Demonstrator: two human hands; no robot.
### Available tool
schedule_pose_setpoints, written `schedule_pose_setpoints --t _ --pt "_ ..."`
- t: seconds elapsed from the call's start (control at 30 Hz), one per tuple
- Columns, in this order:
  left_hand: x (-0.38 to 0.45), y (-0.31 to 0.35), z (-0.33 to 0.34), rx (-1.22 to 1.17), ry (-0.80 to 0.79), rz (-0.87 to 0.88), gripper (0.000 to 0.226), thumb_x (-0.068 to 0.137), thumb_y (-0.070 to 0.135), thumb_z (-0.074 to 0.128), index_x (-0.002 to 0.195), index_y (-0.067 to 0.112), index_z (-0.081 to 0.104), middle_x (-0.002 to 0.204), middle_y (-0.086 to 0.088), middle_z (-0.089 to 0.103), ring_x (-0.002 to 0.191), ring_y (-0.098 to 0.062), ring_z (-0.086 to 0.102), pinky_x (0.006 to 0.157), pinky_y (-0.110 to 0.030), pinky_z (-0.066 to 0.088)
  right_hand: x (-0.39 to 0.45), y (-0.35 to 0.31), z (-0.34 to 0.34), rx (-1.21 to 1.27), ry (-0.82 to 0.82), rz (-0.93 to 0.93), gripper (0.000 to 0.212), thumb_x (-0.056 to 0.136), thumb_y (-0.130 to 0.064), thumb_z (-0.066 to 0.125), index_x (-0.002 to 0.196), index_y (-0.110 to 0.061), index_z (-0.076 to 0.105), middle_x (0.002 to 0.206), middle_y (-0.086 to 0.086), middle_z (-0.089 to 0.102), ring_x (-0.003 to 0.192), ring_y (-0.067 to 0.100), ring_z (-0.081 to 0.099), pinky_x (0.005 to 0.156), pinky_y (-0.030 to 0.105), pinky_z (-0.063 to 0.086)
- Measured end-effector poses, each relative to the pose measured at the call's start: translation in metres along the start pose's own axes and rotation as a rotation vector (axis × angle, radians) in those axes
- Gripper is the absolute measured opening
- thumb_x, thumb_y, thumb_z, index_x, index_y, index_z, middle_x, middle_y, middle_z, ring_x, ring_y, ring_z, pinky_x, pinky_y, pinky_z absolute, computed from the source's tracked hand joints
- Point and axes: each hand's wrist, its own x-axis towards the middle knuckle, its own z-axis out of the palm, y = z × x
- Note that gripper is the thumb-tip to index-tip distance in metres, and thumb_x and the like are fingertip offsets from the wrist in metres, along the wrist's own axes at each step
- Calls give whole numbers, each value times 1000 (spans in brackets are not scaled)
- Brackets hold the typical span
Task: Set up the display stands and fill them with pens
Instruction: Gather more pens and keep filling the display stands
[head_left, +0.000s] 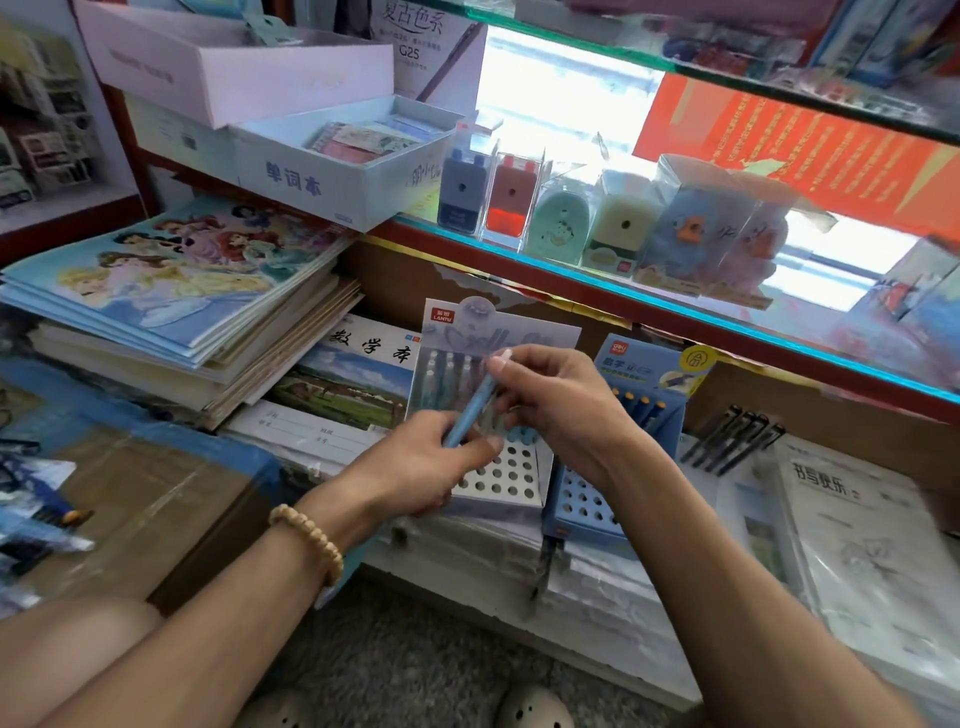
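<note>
Both my arms reach forward and meet over the white display stand (498, 467). My left hand (431, 462), bead bracelet (311, 540) on the wrist, pinches the lower end of a light blue pen (470, 410); my right hand (556, 405) grips the upper end with thumb and fingertips, wrist bent in from the right. The pen is tilted, held just above the stand's hole grid, not touching it as far as I can tell. A few pens already stand in the back row against the tall backing card. Just to the right is a blue display stand (613, 467), several pens at the back, front holes bare. Loose black pens (732, 436) lie right of that on wrapped paper packs. Left: stack of notebooks (171, 291), taped cardboard box (135, 499). Above is a glass shelf (675, 312) with boxed pencil sharpeners (561, 213) in a row and open white boxes (291, 130) at upper left. My knee and sandals show at the bottom, on grey floor.
</note>
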Motion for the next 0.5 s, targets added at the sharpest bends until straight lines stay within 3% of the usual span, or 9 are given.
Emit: schedule_pose_setpoints --t 0.1,0.2,0.27,0.4,0.5 --pt "0 -2 0 -88 81 27 32 99 46 48 98 17 63 66 5 50 51 -6 43 43 -18 33 2 -1 -13 83 147 35 10 93 -15 66 91 -7 68 81 9 70 70 17 67 66 25 57" --pt "0 -3 -1 -149 117 47 30 104 34 43 100 16 67 66 4 52 51 -6 44 42 -18 33 1 -5 -22 186 207 22 6 91 -12 68 92 -6 68 80 10 72 70 17 70 63 23 58" --pt "0 -3 -2 -129 125 57 28 104 31 44 99 17 68 65 5 52 51 -5 44 44 -18 34 0 -7 -24 218 220 -16 14 88 -11 71 100 -5 66 79 9 74 70 19 71 63 23 59" --pt "3 -5 0 -126 163 31 26 101 32 50 95 15 69 63 3 53 48 -5 44 44 -20 34 -4 -8 -31 112 275 -84 18 86 -11 73 101 -4 67 85 11 76 77 24 74 67 26 61" --pt "6 -8 1 -135 203 -54 26 101 26 48 96 10 68 63 2 50 48 -7 43 43 -20 34 -8 -6 -45 -64 428 -171 13 86 -15 74 97 -9 67 89 11 75 77 21 74 64 22 59"
